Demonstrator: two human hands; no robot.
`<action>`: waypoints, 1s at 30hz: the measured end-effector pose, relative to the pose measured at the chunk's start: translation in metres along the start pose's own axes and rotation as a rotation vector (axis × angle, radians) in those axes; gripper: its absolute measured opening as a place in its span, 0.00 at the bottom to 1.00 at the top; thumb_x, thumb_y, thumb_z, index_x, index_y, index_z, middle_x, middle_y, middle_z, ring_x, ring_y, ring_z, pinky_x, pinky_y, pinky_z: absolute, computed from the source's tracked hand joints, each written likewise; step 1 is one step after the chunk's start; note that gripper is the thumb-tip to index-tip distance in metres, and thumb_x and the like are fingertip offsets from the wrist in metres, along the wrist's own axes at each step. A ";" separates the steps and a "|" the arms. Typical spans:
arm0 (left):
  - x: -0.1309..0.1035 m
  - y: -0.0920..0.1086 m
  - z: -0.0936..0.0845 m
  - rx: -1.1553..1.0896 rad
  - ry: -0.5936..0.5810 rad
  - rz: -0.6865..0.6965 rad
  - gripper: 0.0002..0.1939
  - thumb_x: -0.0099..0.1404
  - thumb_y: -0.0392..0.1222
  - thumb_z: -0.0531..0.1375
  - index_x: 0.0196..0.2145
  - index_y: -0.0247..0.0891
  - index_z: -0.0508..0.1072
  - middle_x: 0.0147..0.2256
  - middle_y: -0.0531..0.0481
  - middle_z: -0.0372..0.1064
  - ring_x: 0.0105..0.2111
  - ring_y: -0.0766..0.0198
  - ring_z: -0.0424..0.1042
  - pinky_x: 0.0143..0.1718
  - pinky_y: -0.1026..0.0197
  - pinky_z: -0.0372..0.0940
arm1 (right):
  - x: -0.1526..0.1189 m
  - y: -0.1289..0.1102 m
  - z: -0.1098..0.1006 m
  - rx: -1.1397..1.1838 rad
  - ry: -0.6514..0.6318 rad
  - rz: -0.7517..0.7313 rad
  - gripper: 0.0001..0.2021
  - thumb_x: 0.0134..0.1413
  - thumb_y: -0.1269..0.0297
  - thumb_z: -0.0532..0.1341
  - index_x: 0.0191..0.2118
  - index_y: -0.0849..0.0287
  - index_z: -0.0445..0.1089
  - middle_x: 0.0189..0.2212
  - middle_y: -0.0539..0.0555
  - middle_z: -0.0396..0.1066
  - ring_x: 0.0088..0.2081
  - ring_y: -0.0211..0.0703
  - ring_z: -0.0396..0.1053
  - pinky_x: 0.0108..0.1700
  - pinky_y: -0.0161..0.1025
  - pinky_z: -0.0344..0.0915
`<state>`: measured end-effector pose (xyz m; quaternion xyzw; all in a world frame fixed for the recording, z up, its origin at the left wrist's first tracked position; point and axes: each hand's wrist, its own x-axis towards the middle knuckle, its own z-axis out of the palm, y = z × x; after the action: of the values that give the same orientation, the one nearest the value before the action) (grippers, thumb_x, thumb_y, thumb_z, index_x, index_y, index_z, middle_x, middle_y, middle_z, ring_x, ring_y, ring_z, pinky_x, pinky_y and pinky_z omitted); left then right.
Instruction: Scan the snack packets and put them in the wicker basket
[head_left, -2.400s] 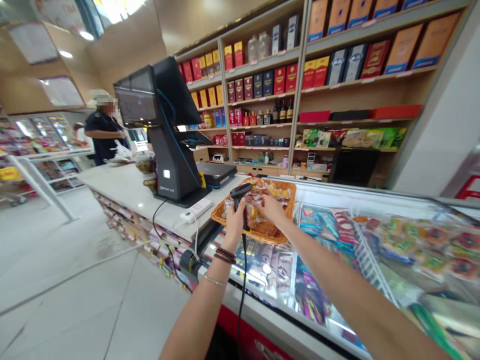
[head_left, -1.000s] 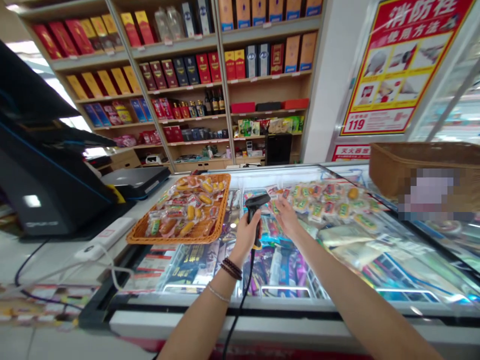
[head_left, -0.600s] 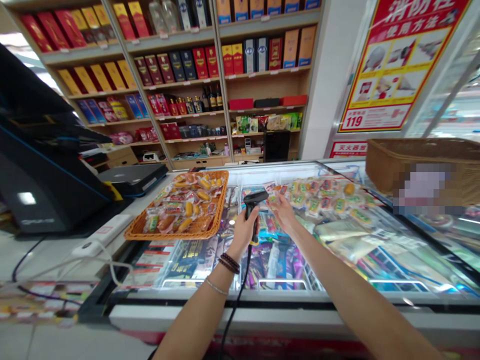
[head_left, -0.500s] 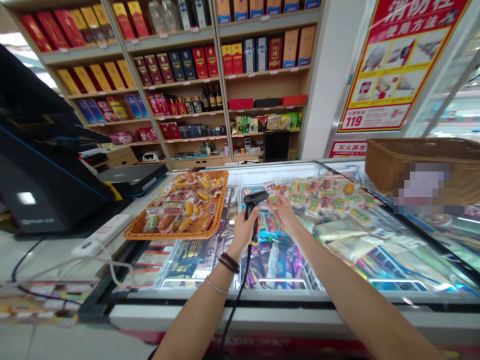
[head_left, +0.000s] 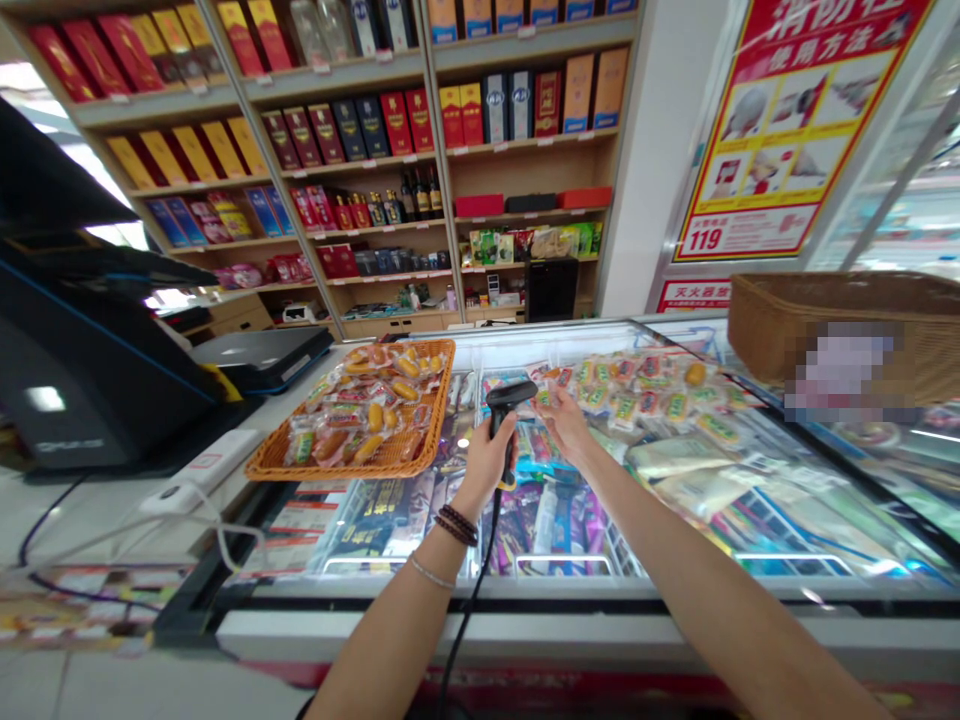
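My left hand (head_left: 487, 460) is wrapped round the handle of a black handheld scanner (head_left: 510, 394), whose cable hangs down toward me. Just right of the scanner head, my right hand (head_left: 564, 425) has its fingers closed near small wrapped snack packs; what it holds, if anything, is too small to make out. Wrapped snacks (head_left: 637, 385) lie spread on the glass top of a freezer (head_left: 525, 590) beyond and to the right of that hand. On the left, an orange wicker tray (head_left: 259, 470) bears several more wrapped snacks.
A black device with a screen (head_left: 90, 370) and a flat scale (head_left: 262, 352) stand on the left, beside a white power strip (head_left: 199, 470) with cables. A brown basket (head_left: 765, 330) sits at the right. Shelves (head_left: 345, 70) of boxes and bottles rise behind the freezer.
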<state>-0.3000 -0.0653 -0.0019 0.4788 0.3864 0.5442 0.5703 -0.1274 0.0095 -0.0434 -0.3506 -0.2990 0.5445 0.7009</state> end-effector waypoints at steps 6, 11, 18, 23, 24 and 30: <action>-0.001 0.002 0.000 0.004 0.003 -0.025 0.32 0.59 0.69 0.81 0.33 0.43 0.72 0.23 0.57 0.68 0.17 0.69 0.64 0.19 0.63 0.56 | 0.000 0.000 0.000 -0.010 -0.008 -0.016 0.25 0.40 0.81 0.78 0.42 0.46 0.79 0.39 0.44 0.84 0.48 0.45 0.86 0.58 0.41 0.85; -0.003 0.004 0.000 0.002 -0.011 -0.020 0.32 0.60 0.69 0.81 0.33 0.43 0.72 0.24 0.56 0.68 0.18 0.68 0.64 0.20 0.63 0.56 | 0.001 0.002 -0.001 -0.040 -0.007 -0.020 0.26 0.40 0.79 0.79 0.42 0.45 0.78 0.39 0.44 0.84 0.50 0.48 0.87 0.57 0.43 0.86; -0.002 0.002 -0.001 0.017 -0.022 -0.006 0.33 0.58 0.72 0.80 0.32 0.43 0.72 0.24 0.56 0.68 0.18 0.68 0.64 0.20 0.62 0.57 | 0.001 0.001 -0.003 -0.047 -0.012 -0.013 0.26 0.39 0.79 0.78 0.43 0.45 0.79 0.38 0.44 0.84 0.49 0.48 0.86 0.55 0.43 0.86; 0.000 0.003 0.000 -0.001 -0.036 -0.004 0.35 0.55 0.74 0.81 0.32 0.43 0.72 0.24 0.57 0.68 0.18 0.68 0.64 0.19 0.63 0.56 | 0.004 0.007 -0.001 -0.018 0.012 -0.030 0.29 0.35 0.76 0.80 0.46 0.45 0.80 0.43 0.44 0.85 0.48 0.45 0.85 0.57 0.42 0.84; 0.001 0.003 0.001 -0.004 -0.037 -0.011 0.36 0.55 0.74 0.82 0.32 0.43 0.72 0.24 0.56 0.68 0.17 0.68 0.64 0.19 0.63 0.56 | 0.004 0.009 0.000 -0.026 0.022 -0.031 0.30 0.34 0.74 0.81 0.47 0.45 0.80 0.44 0.44 0.85 0.47 0.45 0.85 0.57 0.43 0.84; 0.020 0.004 0.014 -0.018 -0.042 -0.025 0.37 0.53 0.76 0.82 0.31 0.42 0.73 0.22 0.56 0.68 0.17 0.67 0.65 0.20 0.63 0.58 | 0.021 -0.018 -0.013 -0.205 0.108 -0.171 0.28 0.37 0.64 0.85 0.46 0.46 0.79 0.47 0.49 0.83 0.54 0.53 0.84 0.63 0.54 0.82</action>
<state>-0.2852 -0.0474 0.0074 0.4802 0.3752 0.5305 0.5893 -0.1016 0.0245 -0.0353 -0.4224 -0.3436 0.4299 0.7202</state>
